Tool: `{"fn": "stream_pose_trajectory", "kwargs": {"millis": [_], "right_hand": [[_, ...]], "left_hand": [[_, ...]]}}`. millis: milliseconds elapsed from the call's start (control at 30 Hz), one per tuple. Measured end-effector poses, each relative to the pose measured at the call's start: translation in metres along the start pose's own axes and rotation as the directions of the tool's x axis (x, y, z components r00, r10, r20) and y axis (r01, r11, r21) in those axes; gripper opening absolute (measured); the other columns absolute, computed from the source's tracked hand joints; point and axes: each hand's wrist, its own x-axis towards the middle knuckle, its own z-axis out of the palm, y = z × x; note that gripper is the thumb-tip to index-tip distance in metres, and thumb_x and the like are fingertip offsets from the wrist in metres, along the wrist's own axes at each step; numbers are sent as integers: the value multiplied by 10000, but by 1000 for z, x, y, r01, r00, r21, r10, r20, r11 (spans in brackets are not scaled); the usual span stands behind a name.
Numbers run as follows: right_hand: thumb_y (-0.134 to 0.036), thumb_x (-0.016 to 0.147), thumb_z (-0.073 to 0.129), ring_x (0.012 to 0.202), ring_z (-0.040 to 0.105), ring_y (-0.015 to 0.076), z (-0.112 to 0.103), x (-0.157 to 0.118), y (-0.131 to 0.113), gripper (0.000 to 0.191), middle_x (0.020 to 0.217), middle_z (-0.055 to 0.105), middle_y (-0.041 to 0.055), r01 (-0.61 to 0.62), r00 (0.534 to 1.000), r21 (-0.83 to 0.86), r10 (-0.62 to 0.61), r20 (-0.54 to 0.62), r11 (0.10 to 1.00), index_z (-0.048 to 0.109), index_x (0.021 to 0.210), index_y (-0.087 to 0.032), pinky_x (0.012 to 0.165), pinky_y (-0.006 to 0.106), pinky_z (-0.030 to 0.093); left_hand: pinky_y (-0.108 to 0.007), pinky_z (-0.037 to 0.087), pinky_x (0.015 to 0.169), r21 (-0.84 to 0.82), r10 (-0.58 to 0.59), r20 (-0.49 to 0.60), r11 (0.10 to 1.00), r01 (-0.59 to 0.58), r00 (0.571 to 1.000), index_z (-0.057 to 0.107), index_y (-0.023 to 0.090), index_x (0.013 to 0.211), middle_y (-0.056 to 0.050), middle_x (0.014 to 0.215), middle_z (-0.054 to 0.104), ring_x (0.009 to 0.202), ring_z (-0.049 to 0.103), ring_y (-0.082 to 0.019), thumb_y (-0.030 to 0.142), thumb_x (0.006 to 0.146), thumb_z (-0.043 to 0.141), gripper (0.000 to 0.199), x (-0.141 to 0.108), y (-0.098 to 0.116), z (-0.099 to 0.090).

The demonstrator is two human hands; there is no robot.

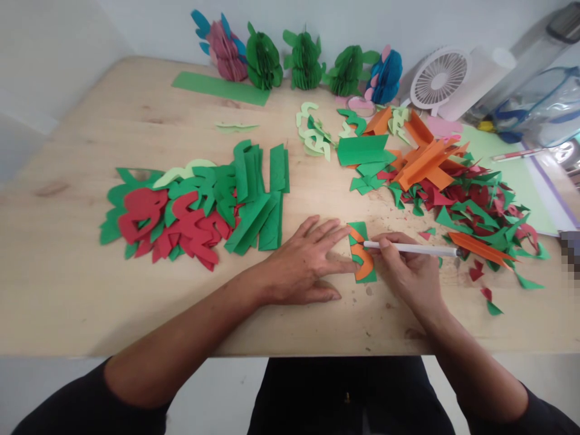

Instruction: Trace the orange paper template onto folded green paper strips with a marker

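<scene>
An orange curved cutout lies on a small green paper strip near the front of the table. My left hand rests flat with its fingers spread, its fingertips on the left edge of the orange shape. In my right hand is a white pen, its tip touching down at the upper part of the orange cutout. To the left lie folded green strips and a heap of red cutouts mixed with green ones.
Orange folded strips and many red and green scraps cover the right side. Along the back wall stand several paper honeycomb figures and a white fan. A long green strip lies at the back left.
</scene>
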Motion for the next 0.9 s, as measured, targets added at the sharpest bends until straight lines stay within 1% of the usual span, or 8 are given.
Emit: {"fn": "stream_pose_trajectory", "kwargs": {"millis": [200, 333, 433, 500, 633, 800, 900], "right_hand": [[-388, 879, 585, 717, 706, 195, 1, 0, 4, 216, 797, 755, 44, -1, 1000, 38, 1, -6, 999, 699, 869, -206, 588, 273, 527], [-387, 868, 601, 675, 682, 176, 3, 1, 4, 208, 772, 746, 37, 16, 1000, 59, -14, -23, 998, 701, 858, -204, 555, 257, 509], [-390, 868, 607, 659, 666, 162, 6, 1, 5, 208, 763, 738, 35, 35, 999, 115, -33, -19, 993, 699, 845, -204, 543, 246, 498], [-398, 872, 611, 652, 656, 153, 8, 1, 6, 213, 773, 736, 37, 24, 1000, 162, -23, -5, 987, 698, 861, -203, 533, 240, 485], [-444, 862, 632, 556, 592, 124, 14, 2, 10, 255, 741, 721, 30, -29, 999, 249, 23, 27, 968, 691, 909, -201, 460, 227, 418], [-424, 844, 666, 620, 617, 127, 18, 4, 11, 220, 781, 729, 26, -26, 1000, 316, 23, 15, 948, 697, 907, -216, 502, 225, 448], [-421, 853, 659, 621, 627, 129, 17, 3, 10, 210, 762, 724, 19, -38, 999, 346, 35, 13, 937, 699, 912, -223, 505, 225, 454]], "left_hand": [[-635, 193, 1139, -3, -1, -15, 1000, 1, 1000, 598, 360, 1296, -124, 1540, 347, 1437, 264, -400, 491, 820, 694, 503, 0, 1, 0], [-637, 193, 1136, 2, 6, -18, 1000, -6, 1000, 601, 351, 1294, -138, 1540, 339, 1434, 269, -405, 499, 822, 688, 502, 0, 0, 1], [-637, 197, 1134, 9, 8, -23, 1000, -7, 1000, 601, 352, 1291, -136, 1540, 338, 1436, 262, -407, 496, 818, 694, 503, 0, 0, 2], [-637, 199, 1133, 12, 6, -26, 1000, -6, 1000, 605, 353, 1286, -135, 1535, 345, 1436, 261, -406, 495, 819, 693, 496, 0, 0, 2], [-631, 197, 1136, 17, 6, -28, 1000, -5, 1000, 611, 347, 1279, -132, 1535, 349, 1433, 269, -400, 497, 822, 692, 488, 0, 0, 1], [-630, 187, 1139, 18, 7, -32, 1000, -6, 999, 604, 348, 1286, -136, 1546, 329, 1437, 262, -397, 493, 824, 691, 492, 0, 1, 2], [-634, 190, 1134, 16, 8, -32, 1000, -7, 999, 605, 352, 1282, -139, 1543, 332, 1439, 257, -402, 491, 815, 701, 497, 0, 0, 3]]}}
